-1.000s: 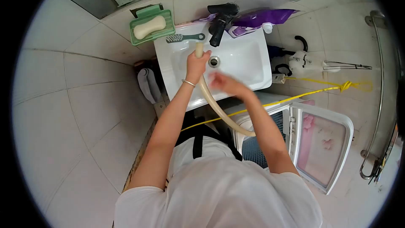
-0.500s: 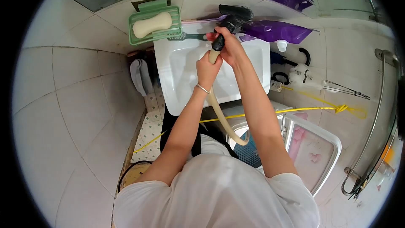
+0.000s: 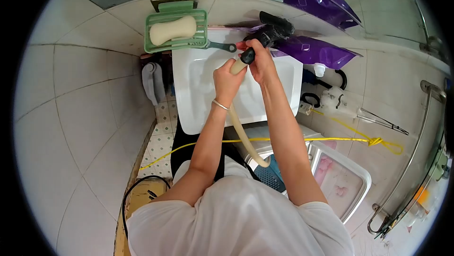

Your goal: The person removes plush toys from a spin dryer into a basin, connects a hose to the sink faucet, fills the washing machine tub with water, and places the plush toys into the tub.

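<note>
Over the white sink (image 3: 198, 95), my left hand (image 3: 227, 82) is wrapped round a beige hose (image 3: 243, 135) just below its black end fitting (image 3: 248, 56). My right hand (image 3: 260, 62) grips that black fitting, with its fingers closed at the top of the hose. Behind the hands is a black faucet (image 3: 269, 31). The hose hangs from my left hand, passes over the sink's front edge and curves at its lower end. A dark green brush handle (image 3: 222, 46) lies left of my right hand.
A green soap dish (image 3: 204, 26) holding a cream soap bar (image 3: 173, 30) is on the wall. Right of the faucet are a purple pouch (image 3: 312, 51) and umbrella handles (image 3: 341, 80). A yellow rope (image 3: 326, 138) crosses below the sink, above an open white lid (image 3: 362, 175).
The view has shifted slightly, so the surroundings sit differently in the frame. Both hands still hold the hose end; the black fitting is now tilted more to the right.
</note>
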